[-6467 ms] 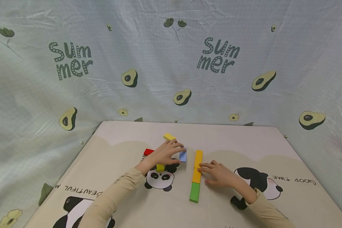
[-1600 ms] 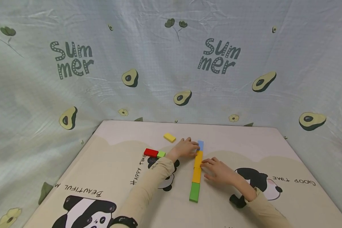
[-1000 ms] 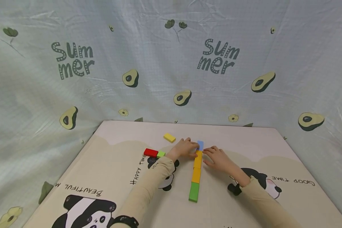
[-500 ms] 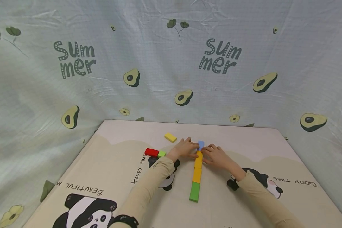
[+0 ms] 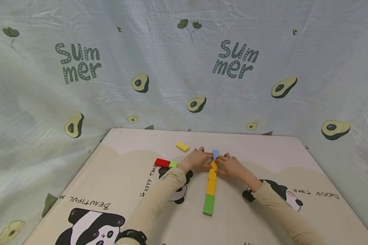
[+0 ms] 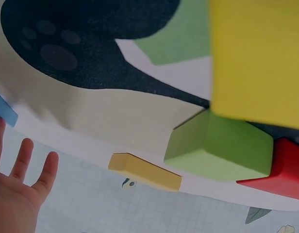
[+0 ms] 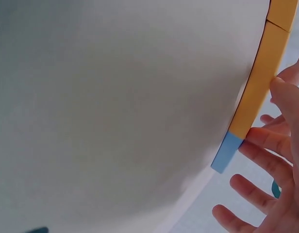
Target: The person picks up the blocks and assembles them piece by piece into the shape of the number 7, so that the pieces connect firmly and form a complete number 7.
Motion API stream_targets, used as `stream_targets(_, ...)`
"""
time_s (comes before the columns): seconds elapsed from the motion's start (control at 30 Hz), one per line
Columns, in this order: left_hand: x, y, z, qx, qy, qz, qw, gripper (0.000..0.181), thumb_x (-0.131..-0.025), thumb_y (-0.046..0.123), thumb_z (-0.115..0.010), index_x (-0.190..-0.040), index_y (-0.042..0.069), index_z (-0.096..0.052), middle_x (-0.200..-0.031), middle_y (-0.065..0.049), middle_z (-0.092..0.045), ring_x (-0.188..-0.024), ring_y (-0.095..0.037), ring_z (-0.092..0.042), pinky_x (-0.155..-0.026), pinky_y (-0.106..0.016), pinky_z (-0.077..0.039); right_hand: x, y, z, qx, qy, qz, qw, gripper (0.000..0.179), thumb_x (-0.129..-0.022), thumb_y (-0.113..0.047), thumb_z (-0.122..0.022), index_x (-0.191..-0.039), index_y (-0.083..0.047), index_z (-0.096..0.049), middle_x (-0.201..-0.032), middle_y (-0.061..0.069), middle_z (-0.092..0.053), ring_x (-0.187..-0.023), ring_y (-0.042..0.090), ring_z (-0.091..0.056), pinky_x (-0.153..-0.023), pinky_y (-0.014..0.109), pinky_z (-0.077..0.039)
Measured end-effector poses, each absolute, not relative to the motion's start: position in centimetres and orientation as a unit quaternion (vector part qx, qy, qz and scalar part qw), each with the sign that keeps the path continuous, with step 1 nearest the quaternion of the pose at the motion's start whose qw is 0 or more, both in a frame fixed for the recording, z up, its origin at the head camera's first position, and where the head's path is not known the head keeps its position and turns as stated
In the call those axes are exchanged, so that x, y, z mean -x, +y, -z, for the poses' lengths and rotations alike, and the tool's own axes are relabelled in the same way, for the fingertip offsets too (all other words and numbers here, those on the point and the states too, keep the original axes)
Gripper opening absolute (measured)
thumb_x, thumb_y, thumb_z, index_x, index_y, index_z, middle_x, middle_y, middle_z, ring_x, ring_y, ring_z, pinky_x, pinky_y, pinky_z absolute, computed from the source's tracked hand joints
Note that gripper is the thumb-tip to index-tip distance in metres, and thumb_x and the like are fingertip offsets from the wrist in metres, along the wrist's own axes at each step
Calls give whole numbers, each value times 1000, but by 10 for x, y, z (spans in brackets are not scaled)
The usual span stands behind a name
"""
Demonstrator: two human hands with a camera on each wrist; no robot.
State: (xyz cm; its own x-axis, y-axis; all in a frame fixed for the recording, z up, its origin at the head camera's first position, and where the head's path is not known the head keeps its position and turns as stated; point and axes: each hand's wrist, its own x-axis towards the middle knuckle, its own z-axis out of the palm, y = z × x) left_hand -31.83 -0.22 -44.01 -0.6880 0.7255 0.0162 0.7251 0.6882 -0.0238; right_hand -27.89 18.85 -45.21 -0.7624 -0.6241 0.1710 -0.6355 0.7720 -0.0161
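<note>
In the head view, a straight row of toy blocks runs away from me. A green block (image 5: pixel 208 205) is nearest, then two orange blocks (image 5: pixel 211 186), and a blue block (image 5: pixel 215 153) at the far end. My left hand (image 5: pixel 197 159) touches the row's left side at the blue block and far orange block. Opposite it, my right hand (image 5: pixel 231 166) rests its fingertips along the right side. The right wrist view shows the thumb against an orange block (image 7: pixel 261 77) and fingers at its joint with the blue block (image 7: pixel 226 152). Fingers partly cover that joint from above.
Left of the row lie a red block (image 5: pixel 162 163), a light green block (image 5: pixel 173 164) touching it, and a yellow block (image 5: pixel 182 147) farther back. Another yellow block (image 6: pixel 261 63) looms in the left wrist view. A printed curtain (image 5: pixel 165 61) hangs behind the table.
Since the oldest frame, the blue block has gone from left of the row to its far end, with my left hand. My right hand has slid forward along the row to the blue block.
</note>
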Motion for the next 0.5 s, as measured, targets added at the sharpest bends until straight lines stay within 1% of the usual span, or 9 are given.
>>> stream_targets(0.2, 316, -4, 438, 395, -918, -24, 4, 52, -84, 50, -51, -129, 23, -49, -135, 8, -46, -103, -18, -44, -89, -43, -37, 279, 188, 451, -334, -939, -32, 70, 39, -81, -40, -61, -107, -11, -58, -113, 6, -58, -93, 25, -46, -73, 46, -45)
stream_targets(0.37, 316, -5, 437, 397, -917, -40, 17, 51, -84, 51, -50, -127, 24, -50, -133, 8, -48, -104, -17, -44, -87, -41, -38, 280, 188, 450, -333, -940, -26, 68, 40, -80, -40, -61, -108, -11, -58, -112, 6, -58, -91, 23, -46, -71, 44, -45)
stream_targets(0.43, 316, -6, 436, 399, -916, -42, 22, 51, -83, 51, -51, -127, 24, -51, -132, 8, -48, -104, -17, -44, -86, -40, -38, 281, 188, 450, -340, -937, -33, 75, 39, -81, -40, -60, -106, -10, -58, -110, 7, -59, -89, 23, -46, -69, 44, -45)
stream_targets(0.5, 316, -7, 436, 402, -915, -40, 21, 51, -83, 51, -51, -127, 23, -51, -133, 7, -48, -104, -17, -44, -86, -40, -38, 282, 189, 451, -348, -933, -46, 81, 40, -82, -43, -58, -104, -10, -58, -107, 7, -59, -86, 24, -46, -67, 44, -45)
